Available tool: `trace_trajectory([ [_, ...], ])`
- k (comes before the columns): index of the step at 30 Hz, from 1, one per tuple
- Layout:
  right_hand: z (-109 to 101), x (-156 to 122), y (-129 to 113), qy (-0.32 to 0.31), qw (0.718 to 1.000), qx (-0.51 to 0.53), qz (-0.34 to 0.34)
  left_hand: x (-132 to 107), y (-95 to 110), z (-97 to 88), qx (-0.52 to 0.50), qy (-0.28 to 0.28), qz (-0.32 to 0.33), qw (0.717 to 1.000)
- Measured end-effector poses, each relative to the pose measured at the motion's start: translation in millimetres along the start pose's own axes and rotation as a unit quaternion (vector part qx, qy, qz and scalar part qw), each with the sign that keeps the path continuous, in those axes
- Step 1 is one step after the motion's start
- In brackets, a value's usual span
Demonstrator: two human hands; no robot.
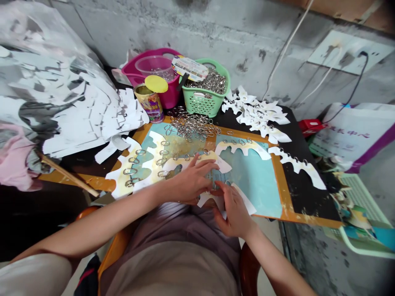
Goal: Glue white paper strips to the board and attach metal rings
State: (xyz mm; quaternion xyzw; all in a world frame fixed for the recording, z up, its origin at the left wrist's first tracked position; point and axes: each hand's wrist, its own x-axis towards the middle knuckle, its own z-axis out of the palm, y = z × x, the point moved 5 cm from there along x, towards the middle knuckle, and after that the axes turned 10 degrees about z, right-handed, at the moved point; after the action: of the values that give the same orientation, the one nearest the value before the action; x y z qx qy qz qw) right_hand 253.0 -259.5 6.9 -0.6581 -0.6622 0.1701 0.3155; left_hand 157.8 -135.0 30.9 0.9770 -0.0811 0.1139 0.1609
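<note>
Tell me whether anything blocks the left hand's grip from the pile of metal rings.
Nothing tall does: from the left hand, the way to the pile of metal rings crosses only a flat paper strip and a few loose rings on the painted board.

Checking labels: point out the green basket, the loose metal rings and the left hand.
green plastic basket (pixel 203 102), head view, front lattice wall
loose metal rings (pixel 191 125), head view, pile middle
left hand (pixel 193 183), head view, back of hand

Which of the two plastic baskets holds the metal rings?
The green plastic basket, on the right; the pink basket to its left holds a clear plastic cup instead.
</note>
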Motion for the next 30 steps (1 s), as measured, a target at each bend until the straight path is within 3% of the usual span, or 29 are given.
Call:
trace_trajectory([
  [8, 2.7, 2.3, 2.8, -0.027, 0.999, -0.021, 0.008, -18.4, 25.4, 3.3, 0.120, 0.029, 0.029, 0.992],
  [11, 4.0, 2.6, 2.2, -0.049, 0.998, -0.044, -0.010, -26.0, 28.0, -1.8, 0.078, 0.046, -0.002, 0.996],
  [14, 3.8, 2.8, 1.8, -0.052, 0.997, -0.051, -0.021, -27.0, 17.9, -5.2, 0.011, 0.042, -0.036, 0.998],
  [18, 4.0, 3.1, 1.9, -0.051, 0.996, -0.062, -0.033, -18.4, 3.7, 0.0, -0.031, 0.021, 0.025, 0.999],
  [22, 4.7, 2.9, 1.6, -0.047, 0.996, -0.068, -0.040, -13.4, 0.5, 1.1, -0.049, 0.036, 0.083, 0.995],
  [30, 6.3, 3.2, -0.8, -0.035, 0.995, -0.086, -0.024, -28.4, 19.3, 1.7, 0.008, 0.058, 0.047, 0.997],
])
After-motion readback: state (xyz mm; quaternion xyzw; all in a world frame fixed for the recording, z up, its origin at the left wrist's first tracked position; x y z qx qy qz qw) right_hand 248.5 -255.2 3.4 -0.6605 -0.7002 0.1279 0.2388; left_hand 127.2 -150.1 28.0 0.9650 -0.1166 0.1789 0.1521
